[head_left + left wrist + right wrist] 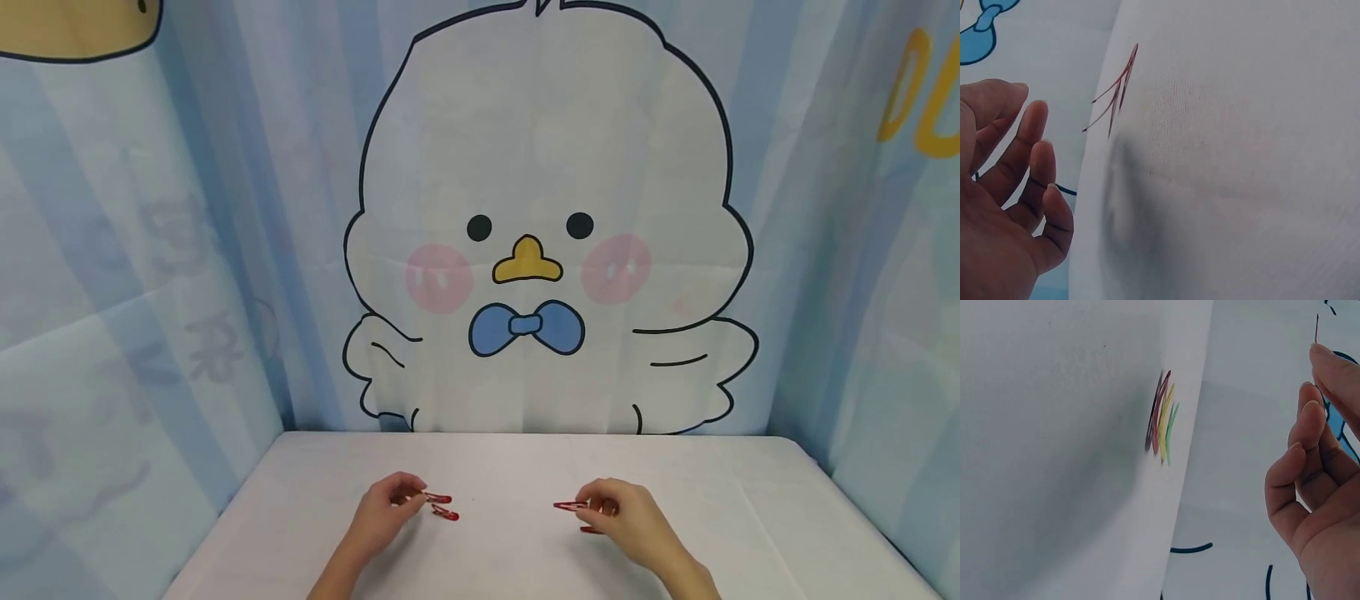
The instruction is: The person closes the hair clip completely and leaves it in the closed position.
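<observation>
Two red snap hair clips, a farther one (440, 499) and a nearer one (446, 513), lie on the white table beside my left hand (381, 515). In the left wrist view both clips (1130, 65) are bent open, away from the fingertips. That hand is loosely bent, and nothing shows between its thumb and fingers. My right hand (626, 517) pinches a slim red hair clip (570, 506) above the table; its thin tip (1317, 328) pokes past the fingers. Below this hand lies another red clip (591, 530), within a row including dark, yellow (1165, 425) and green clips (1172, 434).
A white cloth-like surface covers the table (510, 567). Behind its far edge hangs a curtain (540, 383) printed with a large white bird in a blue bow tie. Blue-striped curtains (112, 333) close off both sides.
</observation>
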